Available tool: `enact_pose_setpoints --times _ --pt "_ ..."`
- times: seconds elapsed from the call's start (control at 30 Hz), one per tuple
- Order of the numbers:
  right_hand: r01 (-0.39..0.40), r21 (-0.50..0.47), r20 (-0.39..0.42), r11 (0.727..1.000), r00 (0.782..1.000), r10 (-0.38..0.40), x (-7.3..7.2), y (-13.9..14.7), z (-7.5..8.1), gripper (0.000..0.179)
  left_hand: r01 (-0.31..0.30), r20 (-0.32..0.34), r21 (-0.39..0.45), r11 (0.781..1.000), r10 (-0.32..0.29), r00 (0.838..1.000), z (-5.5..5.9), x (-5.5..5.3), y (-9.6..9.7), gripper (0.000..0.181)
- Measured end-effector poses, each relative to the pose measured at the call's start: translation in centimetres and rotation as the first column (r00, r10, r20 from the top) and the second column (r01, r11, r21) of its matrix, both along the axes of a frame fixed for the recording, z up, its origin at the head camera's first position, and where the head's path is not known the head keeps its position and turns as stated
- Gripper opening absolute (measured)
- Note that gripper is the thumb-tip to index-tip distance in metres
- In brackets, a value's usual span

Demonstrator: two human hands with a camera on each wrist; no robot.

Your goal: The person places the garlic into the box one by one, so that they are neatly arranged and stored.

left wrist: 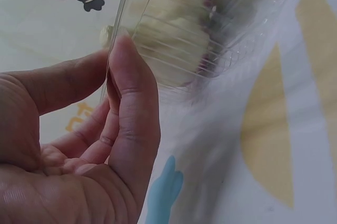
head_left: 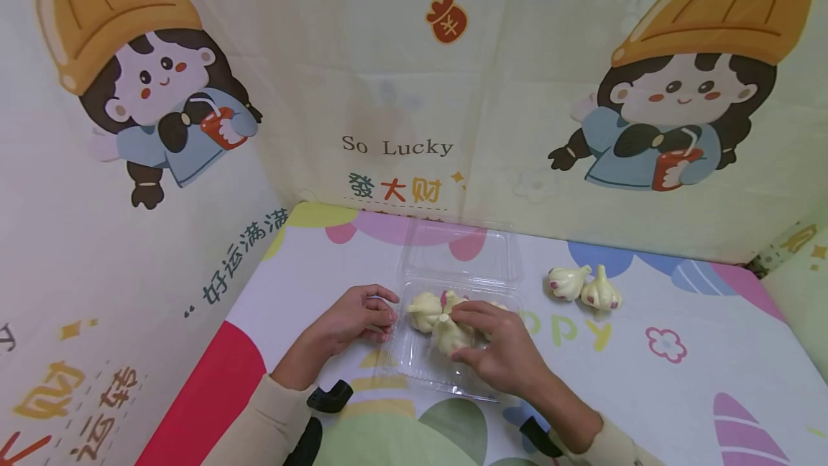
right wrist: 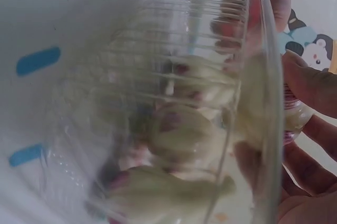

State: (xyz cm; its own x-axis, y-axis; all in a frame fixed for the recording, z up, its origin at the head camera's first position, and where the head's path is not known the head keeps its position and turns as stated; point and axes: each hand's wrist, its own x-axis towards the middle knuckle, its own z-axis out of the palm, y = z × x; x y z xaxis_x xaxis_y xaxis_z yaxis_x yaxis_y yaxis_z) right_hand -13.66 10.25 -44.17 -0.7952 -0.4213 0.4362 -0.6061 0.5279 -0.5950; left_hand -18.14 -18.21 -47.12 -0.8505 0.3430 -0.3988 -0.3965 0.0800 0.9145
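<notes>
A clear plastic clamshell box point(head_left: 410, 365) lies on the table, its lid point(head_left: 461, 254) folded back away from me. My left hand point(head_left: 357, 315) pinches the box's left rim between thumb and fingers, as the left wrist view shows closely. Over the box, my right hand point(head_left: 504, 351) holds a garlic bulb point(head_left: 451, 337) between thumb and fingers. Other whitish bulbs with purple patches, such as one garlic bulb point(head_left: 425, 312) at the left, sit inside. Through the ribbed wall the right wrist view shows several bulbs point(right wrist: 179, 134). My right hand partly hides the box's contents.
Two more garlic bulbs point(head_left: 585, 288) sit together on the table to the right of the box. A printed cloth point(head_left: 653, 380) covers the table, and a patterned sheet point(head_left: 388, 78) hangs behind it.
</notes>
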Motion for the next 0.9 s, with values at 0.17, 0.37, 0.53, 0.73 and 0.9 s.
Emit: enact_pose_setpoints --times 0.17,0.37,0.53,0.73,0.9 --pt "0.004 0.018 0.019 1.0 1.0 -0.004 0.0 -0.3 -0.1 0.056 0.012 0.01 -0.007 1.0 -0.012 1.0 0.0 -0.3 -0.1 0.036" --pt "0.008 0.034 0.036 0.999 0.999 -0.01 0.2 -0.7 -0.3 0.055 0.033 0.02 -0.009 0.999 -0.033 0.999 -0.1 -0.5 -0.1 0.034" --pt "-0.012 0.032 0.032 0.999 0.999 0.011 0.4 -1.0 -0.5 0.056 0.047 0.018 -0.001 0.999 -0.047 0.999 0.0 -0.5 -0.2 0.032" --pt "-0.024 0.049 0.044 0.999 0.999 0.022 0.5 -1.3 -0.7 0.055 0.055 0.019 -0.005 0.998 -0.055 0.998 0.0 -0.5 -0.2 0.034" --pt "-0.049 0.069 0.048 0.996 0.998 0.046 0.5 -1.5 -0.8 0.053 0.056 0.016 0.007 0.998 -0.056 0.998 -0.1 -0.5 -0.2 0.034"
